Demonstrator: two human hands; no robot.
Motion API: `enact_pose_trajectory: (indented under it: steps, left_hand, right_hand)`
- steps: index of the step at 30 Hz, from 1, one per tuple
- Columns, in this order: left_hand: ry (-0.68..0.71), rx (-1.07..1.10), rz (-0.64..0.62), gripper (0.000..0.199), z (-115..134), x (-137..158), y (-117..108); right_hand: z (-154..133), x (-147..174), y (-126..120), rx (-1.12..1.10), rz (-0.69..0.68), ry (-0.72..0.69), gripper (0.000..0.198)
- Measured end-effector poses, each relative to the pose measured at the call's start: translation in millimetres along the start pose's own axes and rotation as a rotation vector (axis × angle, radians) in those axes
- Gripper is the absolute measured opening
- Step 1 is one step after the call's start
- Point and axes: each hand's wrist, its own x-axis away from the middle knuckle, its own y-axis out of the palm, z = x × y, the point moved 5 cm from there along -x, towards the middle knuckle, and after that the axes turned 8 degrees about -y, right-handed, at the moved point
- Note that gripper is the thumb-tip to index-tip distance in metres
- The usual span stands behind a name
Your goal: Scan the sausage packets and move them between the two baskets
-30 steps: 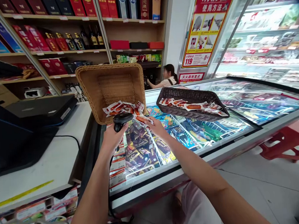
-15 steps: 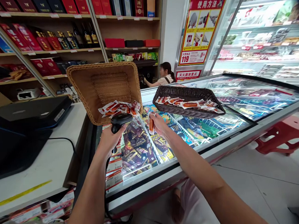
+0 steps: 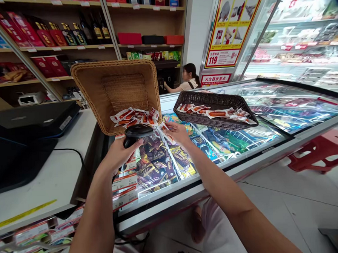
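My left hand (image 3: pixel 121 153) is wrapped round the grip of a black barcode scanner (image 3: pixel 138 130), its head pointing right. Close by, my right hand (image 3: pixel 178 133) pinches a wrapped sausage (image 3: pixel 167 134), which my fingers partly cover. Behind the scanner a tan wicker basket (image 3: pixel 95 92) is tilted towards me, with several wrapped sausages (image 3: pixel 129 116) at its lower edge. To the right a dark brown wicker basket (image 3: pixel 213 97) holds more wrapped sausages (image 3: pixel 216 113). Both baskets rest on the glass-topped freezer.
The chest freezer (image 3: pixel 189 185) shows packaged ice creams under its glass. At left stands a white counter (image 3: pixel 46 163) with a black device (image 3: pixel 30 128). Another person (image 3: pixel 189 78) is beyond the freezer. A red stool (image 3: pixel 320 150) stands at right; shelves line the back.
My right hand has moved slightly left and up with the sausage, turning it so that less of it shows, nearer the tan basket. The scanner stays in my left hand. The camera view has shifted a little.
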Motion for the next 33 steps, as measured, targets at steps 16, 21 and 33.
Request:
enact_pose_trajectory:
  steps: [16,21,33]
  left_hand:
    - [-0.01,-0.114,-0.087,0.047,-1.2,-5.0,23.5]
    - [0.019,-0.156,-0.064,0.047,1.3,-4.3,24.3]
    - [0.046,-0.178,-0.03,0.046,8.2,0.3,21.5]
  right_hand:
    - [0.9,-2.9,-5.0,0.058,-0.013,-0.026,0.031]
    - [0.1,-1.5,-4.5,0.072,-0.01,0.004,0.03]
    - [-0.8,-2.0,-4.2,0.141,-0.015,0.029,0.023]
